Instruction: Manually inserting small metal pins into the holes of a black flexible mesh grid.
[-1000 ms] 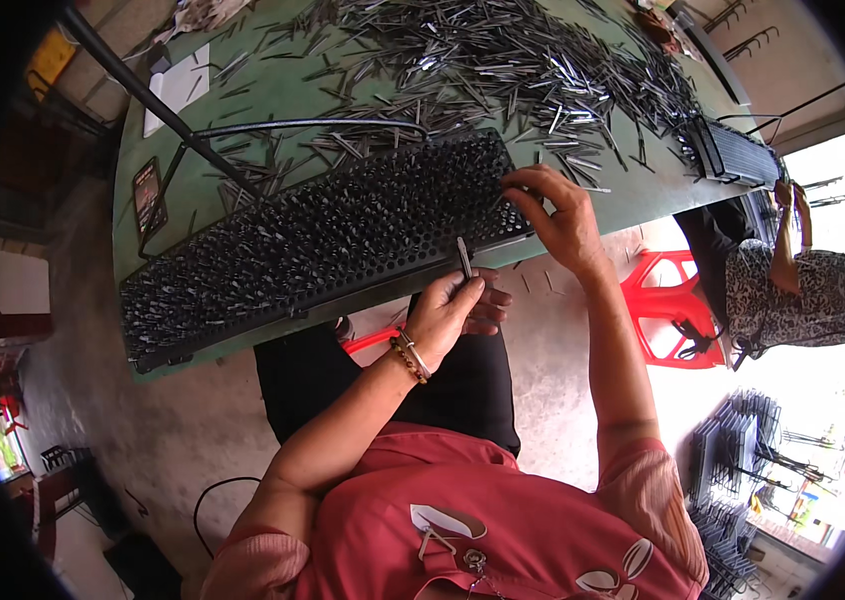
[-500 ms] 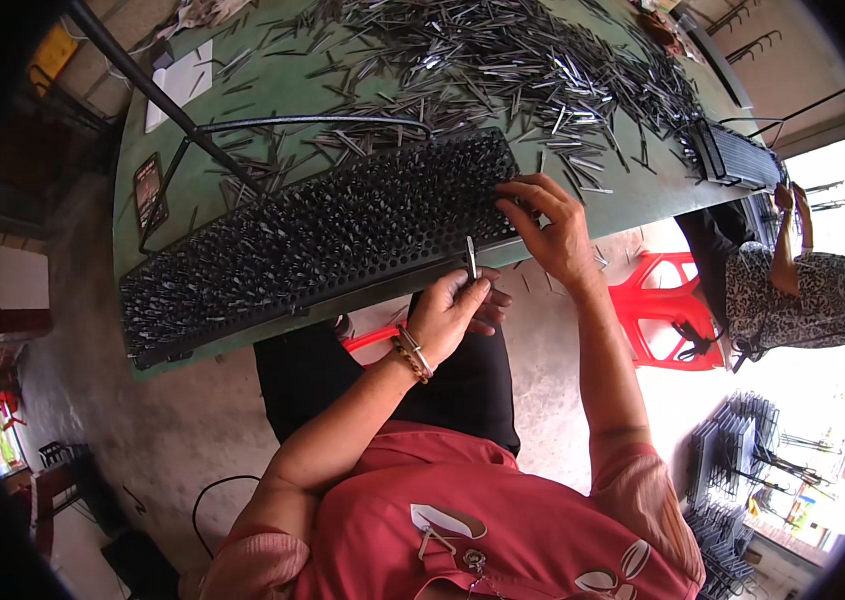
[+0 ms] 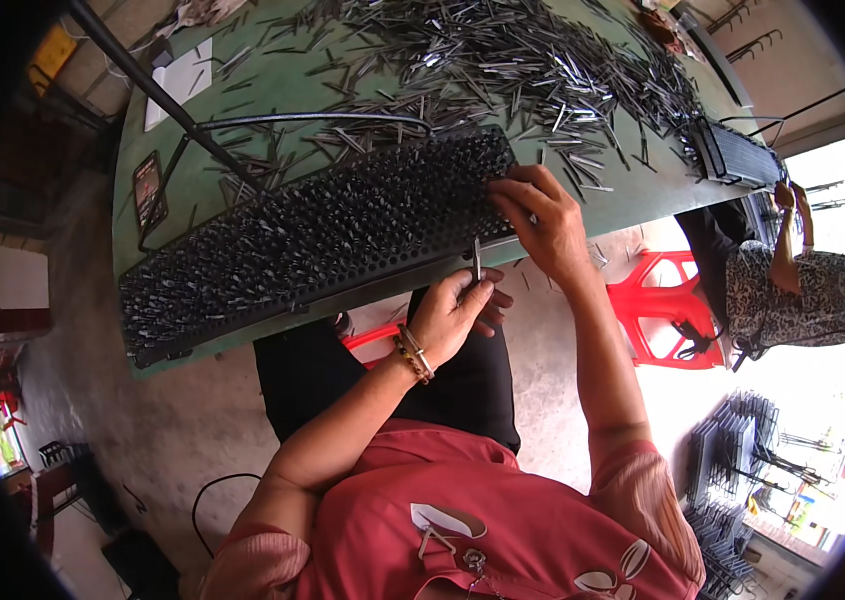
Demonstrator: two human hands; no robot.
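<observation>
A long black perforated rack (image 3: pixel 368 268) lies slanted along the near edge of the green table. Thin dark metal strips (image 3: pixel 273 235) stand packed in most of its holes, while bare holes show along the near right part. My left hand (image 3: pixel 448 320) is closed below the rack's near edge and grips a slim metal strip (image 3: pixel 478 256) between thumb and fingers, its tip pointing up. Over the rack's right end, my right hand (image 3: pixel 551 228) has thumb and fingertips drawn together at the holes. Whatever those fingertips hold is too small to make out.
A big heap of loose strips (image 3: pixel 533 60) covers the far table (image 3: pixel 233 105). Black bent rods (image 3: pixel 313 118) rise behind the rack, near a phone (image 3: pixel 149 190). On the right are a co-worker (image 3: pixel 803 290), another rack (image 3: pixel 738 155), a red stool (image 3: pixel 633 298) and stacked black racks (image 3: pixel 728 450).
My right hand has shifted slightly left over the rack's right end. The strip in my left hand has moved a little to the right and stands slightly lower.
</observation>
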